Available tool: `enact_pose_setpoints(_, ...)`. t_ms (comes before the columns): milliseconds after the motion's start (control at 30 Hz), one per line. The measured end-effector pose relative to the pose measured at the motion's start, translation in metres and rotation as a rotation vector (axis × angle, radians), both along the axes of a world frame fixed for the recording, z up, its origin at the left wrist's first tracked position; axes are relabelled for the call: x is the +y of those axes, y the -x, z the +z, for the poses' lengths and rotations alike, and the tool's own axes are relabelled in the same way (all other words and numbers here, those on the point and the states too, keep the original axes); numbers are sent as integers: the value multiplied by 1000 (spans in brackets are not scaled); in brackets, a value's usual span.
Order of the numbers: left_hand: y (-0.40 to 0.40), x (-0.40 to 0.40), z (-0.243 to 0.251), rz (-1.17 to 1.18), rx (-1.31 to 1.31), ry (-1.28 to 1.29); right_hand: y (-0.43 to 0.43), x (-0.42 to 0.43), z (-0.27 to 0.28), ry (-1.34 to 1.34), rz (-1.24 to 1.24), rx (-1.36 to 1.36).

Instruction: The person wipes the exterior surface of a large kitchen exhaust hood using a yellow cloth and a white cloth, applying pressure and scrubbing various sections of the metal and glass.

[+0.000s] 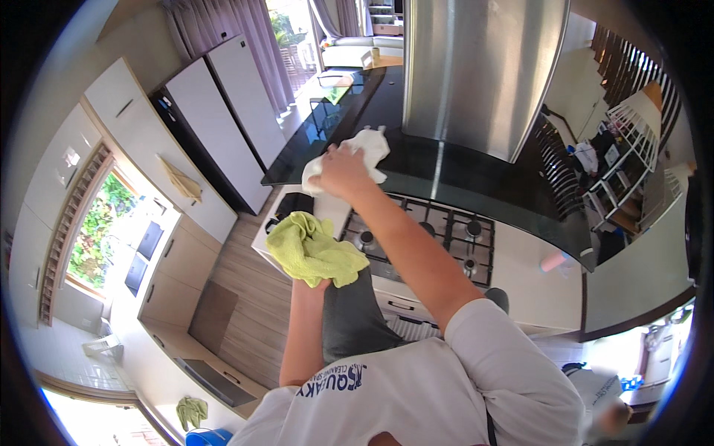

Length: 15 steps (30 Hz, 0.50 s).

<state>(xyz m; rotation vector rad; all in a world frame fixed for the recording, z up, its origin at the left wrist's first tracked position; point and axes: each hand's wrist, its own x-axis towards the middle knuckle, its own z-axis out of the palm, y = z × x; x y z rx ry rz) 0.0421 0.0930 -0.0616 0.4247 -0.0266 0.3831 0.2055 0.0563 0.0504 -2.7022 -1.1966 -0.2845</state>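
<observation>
My right hand (346,170) presses a crumpled white cloth (371,144) against the near left edge of the range hood's black glass canopy (474,181). The fingers are bent over the cloth. Lower and to the left, my left hand (318,284) holds up a bunched yellow-green cloth (312,251), which hides most of the hand. That cloth is apart from the canopy. A stainless steel hood chimney (474,72) rises from the glass. Below the canopy lies a gas cooktop (424,223) with black grates, partly covered by my right forearm.
A white counter (530,290) surrounds the cooktop, with a pink roll-shaped object (553,261) at right. A tall white fridge (223,106) stands at left. Another green cloth (191,411) and a blue bucket (209,437) are at lower left. Another person (599,396) is at lower right.
</observation>
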Motion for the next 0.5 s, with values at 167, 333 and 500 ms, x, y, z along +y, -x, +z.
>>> enact_pose_setpoints(167,4,15,2,-4,-3,-43,-3,2,-19,-267,295,-19)
enact_pose_setpoints(333,18,33,-16,59,63,-61,2,-113,13,-292,99,22)
enact_pose_setpoints(500,2,34,-19,7,-26,38,-31,-254,18,-525,-211,66)
